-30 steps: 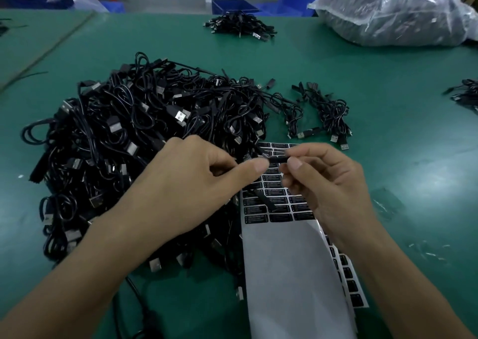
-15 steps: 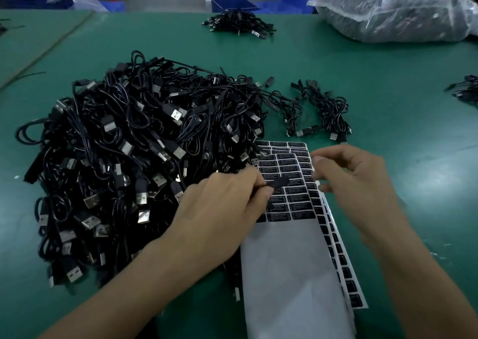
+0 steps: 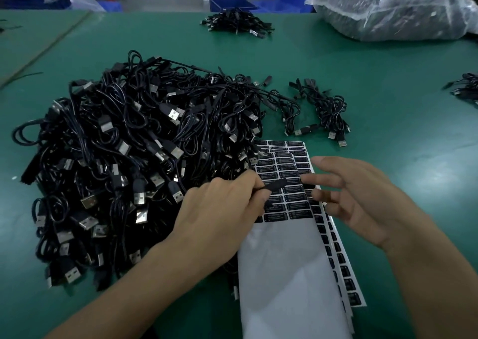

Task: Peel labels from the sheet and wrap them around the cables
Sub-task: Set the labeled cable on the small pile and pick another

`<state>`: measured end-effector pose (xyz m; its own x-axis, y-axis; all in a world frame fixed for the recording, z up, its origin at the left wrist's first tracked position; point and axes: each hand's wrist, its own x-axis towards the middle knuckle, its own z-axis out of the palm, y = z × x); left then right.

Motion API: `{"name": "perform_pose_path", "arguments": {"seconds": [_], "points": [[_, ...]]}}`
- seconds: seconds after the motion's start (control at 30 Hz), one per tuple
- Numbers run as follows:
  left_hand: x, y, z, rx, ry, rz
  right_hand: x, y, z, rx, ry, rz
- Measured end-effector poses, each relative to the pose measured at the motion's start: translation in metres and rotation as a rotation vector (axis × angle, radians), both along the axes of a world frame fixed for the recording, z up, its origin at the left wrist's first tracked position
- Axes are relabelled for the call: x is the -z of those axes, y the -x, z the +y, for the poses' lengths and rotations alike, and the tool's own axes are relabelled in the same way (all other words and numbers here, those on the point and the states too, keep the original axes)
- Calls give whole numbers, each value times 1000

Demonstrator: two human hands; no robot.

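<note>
Black rectangular label strip sits pinched in your left hand fingers, your right hand spread loose just beside, over the white paper label sheet.

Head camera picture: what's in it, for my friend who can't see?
The left hand pinches a black cable above the label sheet, the right hand open beside it. A big pile of cables lies left on the green table.

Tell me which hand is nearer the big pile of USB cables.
Left. The left hand is at the pile's right edge, pinching a black cable; the right hand hovers over the label sheet, farther right.
</note>
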<state>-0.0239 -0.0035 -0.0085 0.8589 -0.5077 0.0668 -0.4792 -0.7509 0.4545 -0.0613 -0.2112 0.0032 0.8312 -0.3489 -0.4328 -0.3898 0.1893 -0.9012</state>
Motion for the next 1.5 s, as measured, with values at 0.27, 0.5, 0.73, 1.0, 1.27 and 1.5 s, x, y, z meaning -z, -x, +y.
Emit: {"name": "perform_pose_path", "arguments": {"seconds": [0.27, 0.5, 0.73, 1.0, 1.27, 1.5], "points": [[3, 0, 0, -15, 20, -3, -3, 3, 4, -253, 131, 64], [3, -2, 1, -27, 55, 16, -5, 2, 1, 28, 52, -62], [6, -2, 2, 0, 84, -9, -9, 4, -6, -101, -219, -63], [4, -9, 7, -4, 542, 96, -5, 10, -1, -362, 226, 41], [3, -8, 7, 18, 468, 170, -10, 12, -2, -407, 60, -84], [1, -2, 6, 80, 367, 56, -7, 11, 8, -344, -92, -109]]}}
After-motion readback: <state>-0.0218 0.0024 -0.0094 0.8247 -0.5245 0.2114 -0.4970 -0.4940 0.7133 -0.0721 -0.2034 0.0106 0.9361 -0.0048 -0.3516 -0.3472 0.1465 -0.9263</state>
